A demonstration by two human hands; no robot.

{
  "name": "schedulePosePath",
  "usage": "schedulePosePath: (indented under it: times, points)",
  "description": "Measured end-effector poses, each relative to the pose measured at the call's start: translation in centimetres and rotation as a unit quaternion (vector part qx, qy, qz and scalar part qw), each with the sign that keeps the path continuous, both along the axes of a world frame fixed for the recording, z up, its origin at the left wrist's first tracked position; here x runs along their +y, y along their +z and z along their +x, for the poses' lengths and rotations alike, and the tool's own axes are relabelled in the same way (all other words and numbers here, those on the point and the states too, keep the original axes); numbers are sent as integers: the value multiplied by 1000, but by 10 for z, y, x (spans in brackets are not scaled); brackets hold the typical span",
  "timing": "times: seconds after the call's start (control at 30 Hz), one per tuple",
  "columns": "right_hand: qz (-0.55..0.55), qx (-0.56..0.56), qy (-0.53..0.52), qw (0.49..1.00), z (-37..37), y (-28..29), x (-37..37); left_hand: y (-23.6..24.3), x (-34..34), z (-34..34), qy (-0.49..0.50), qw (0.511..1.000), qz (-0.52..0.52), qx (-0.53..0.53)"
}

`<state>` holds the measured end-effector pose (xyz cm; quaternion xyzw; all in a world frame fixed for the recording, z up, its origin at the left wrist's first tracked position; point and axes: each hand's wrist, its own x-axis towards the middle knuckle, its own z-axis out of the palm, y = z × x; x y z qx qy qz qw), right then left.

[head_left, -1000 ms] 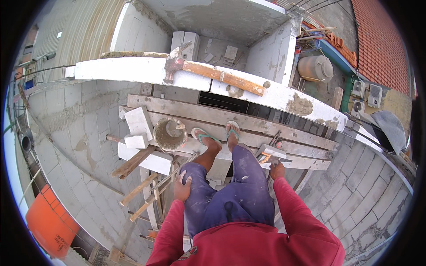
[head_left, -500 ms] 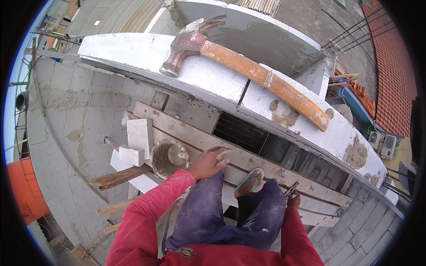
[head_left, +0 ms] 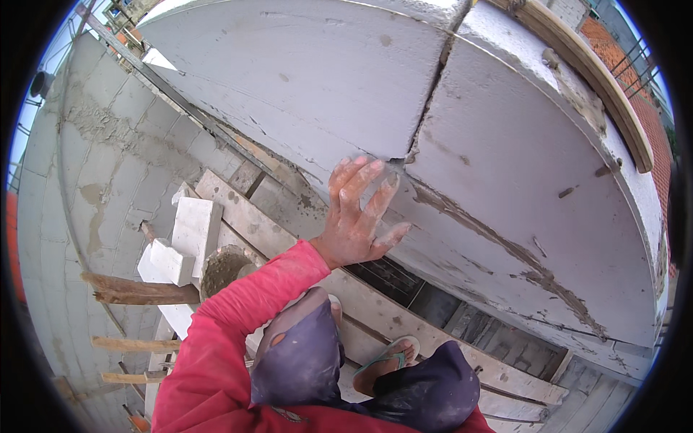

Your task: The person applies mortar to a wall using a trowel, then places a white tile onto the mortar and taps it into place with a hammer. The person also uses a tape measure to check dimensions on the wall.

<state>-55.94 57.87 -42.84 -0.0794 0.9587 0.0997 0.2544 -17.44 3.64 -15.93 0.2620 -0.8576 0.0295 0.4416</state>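
Observation:
My left hand (head_left: 361,213) is raised before the white block wall (head_left: 520,173), its fingers spread and holding nothing. The fingertips are at the wall's face, just left of the gap between two blocks; whether they touch it, I cannot tell. Grey mortar (head_left: 505,249) shows along the joint under the right block. On top of the wall, at the upper right, lies the wooden hammer handle (head_left: 592,79); the hammer's head is out of view. My right hand is hidden beyond my knee.
Underfoot are wooden planks (head_left: 462,346) with dark gaps beside them. Left of my forearm stand a mortar bucket (head_left: 222,268), white block pieces (head_left: 196,227) and a rough timber (head_left: 141,290). A grey block wall (head_left: 79,173) rises at the left.
My left hand has gone from near my knee up to the wall face. The view has come closer to the wall. My right hand, earlier holding a metal tool, has dropped from sight.

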Motion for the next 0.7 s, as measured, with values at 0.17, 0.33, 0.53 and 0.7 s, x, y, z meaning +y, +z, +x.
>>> schedulePosePath:
  times: [0.17, 0.33, 0.53, 0.7]
  points:
    - [-19, -17, -3, 1000, -7, -13, -2, -38, -43, 3, 133, 990, -27, -39]
    - [-22, -34, 20, 999, -21, -14, 5, -62, -45, 12, 166, 985, -20, -37]
    - [8, -48, 85, 995, -59, 15, 36, -56, -61, 8, 151, 985, -73, 33]
    - [41, -65, 121, 990, -83, 61, 41, -72, -98, 15, 201, 961, -181, 65]
